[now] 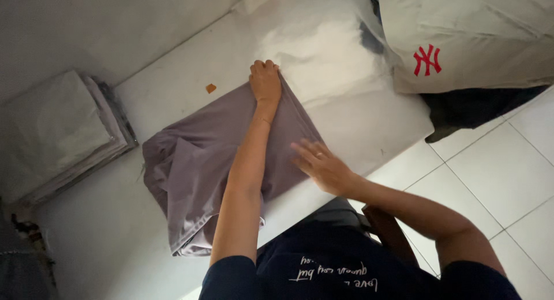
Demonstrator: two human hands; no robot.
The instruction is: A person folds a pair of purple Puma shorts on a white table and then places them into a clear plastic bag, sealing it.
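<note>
while left hand (265,80) pins garment (196,173), fingertips hidden

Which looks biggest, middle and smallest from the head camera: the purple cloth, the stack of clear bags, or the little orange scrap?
1. Purple cloth
2. Stack of clear bags, slightly smaller, so the order is unsure
3. Orange scrap, clearly tiniest

Right hand (324,168) motion-blurred over the garment (196,179), left forearm hiding the garment's middle, beige bag (461,40) right of the garment cut by top edge, stack (57,132) left of it cut by left edge
</note>
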